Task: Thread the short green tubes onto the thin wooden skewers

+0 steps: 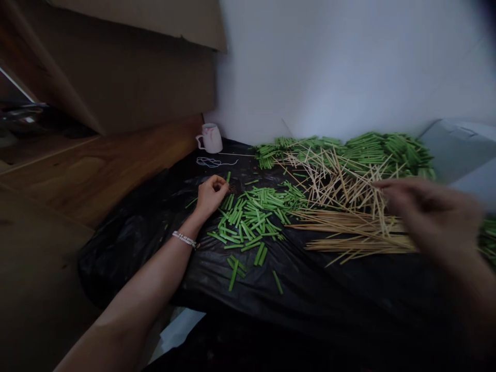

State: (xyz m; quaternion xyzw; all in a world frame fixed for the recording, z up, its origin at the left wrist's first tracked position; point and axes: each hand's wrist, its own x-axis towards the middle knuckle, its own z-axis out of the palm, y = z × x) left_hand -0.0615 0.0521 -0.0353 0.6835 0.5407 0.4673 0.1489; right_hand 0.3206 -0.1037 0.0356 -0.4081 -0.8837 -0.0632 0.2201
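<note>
My left hand [212, 195], with a beaded bracelet at the wrist, is closed in a pinch on a short cut green stem [228, 177] that pokes up past the fingertips. Just right of it lies a loose pile of cut green stem pieces [258, 212]. On the other side my right hand [436, 212], blurred, reaches over a tangle of thin wooden skewers [329, 181]. Its thumb and forefinger pinch together at the end of one skewer; the other fingers are smeared. Nearer me, straighter bundles of skewers [349, 243] lie side by side.
Black plastic sheeting [310, 289] covers the work surface. Skewered green stems [372, 150] are stacked along the white wall. At the back left stand a white mug [211, 138] and a coil of string [209, 162]. A pale box [459, 150] is at right, a cardboard box [155, 77] upper left.
</note>
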